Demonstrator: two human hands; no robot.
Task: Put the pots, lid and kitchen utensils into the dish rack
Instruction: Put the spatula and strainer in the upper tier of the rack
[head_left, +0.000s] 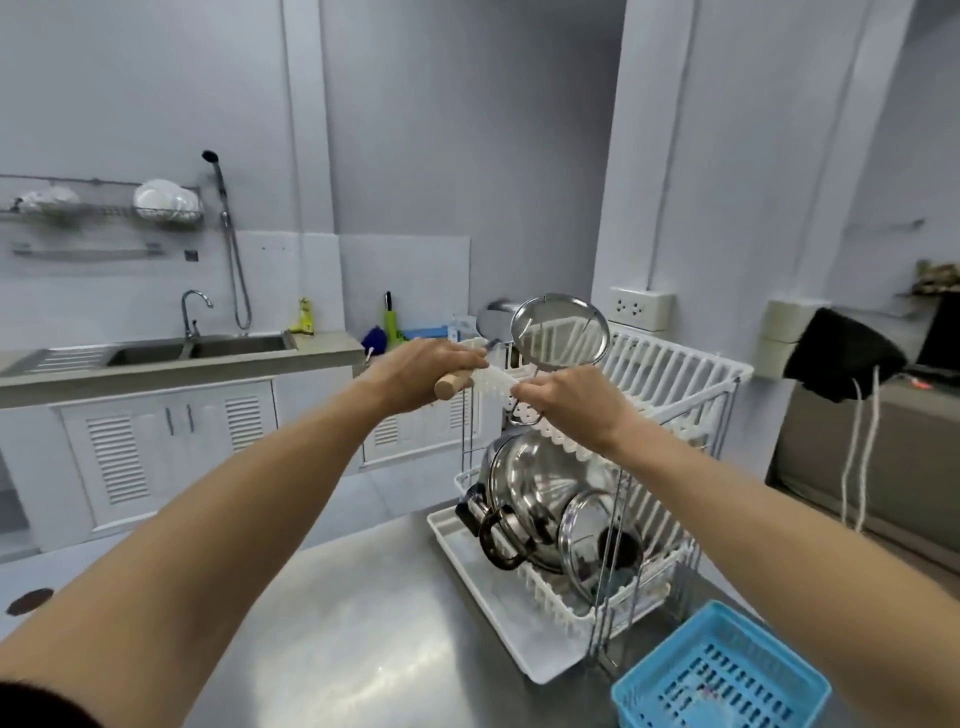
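Note:
A two-tier white dish rack (675, 364) stands on the steel table. Its lower tier holds a steel pot (535, 483) on its side, a black-handled pot (498, 535) and a glass lid (582, 535). My left hand (426, 371) grips the wooden handle (451, 385) of a ladle whose blurred steel bowl (493, 317) rises behind the rack's upper tier. My right hand (569, 402) holds the wire handle of a round mesh strainer (560, 332), upright over the upper tier's front rim.
A blue plastic basket (722, 675) sits on the table at the front right of the rack. A sink counter (156, 358) with tap runs along the left wall. A black cloth (841, 358) hangs at the right.

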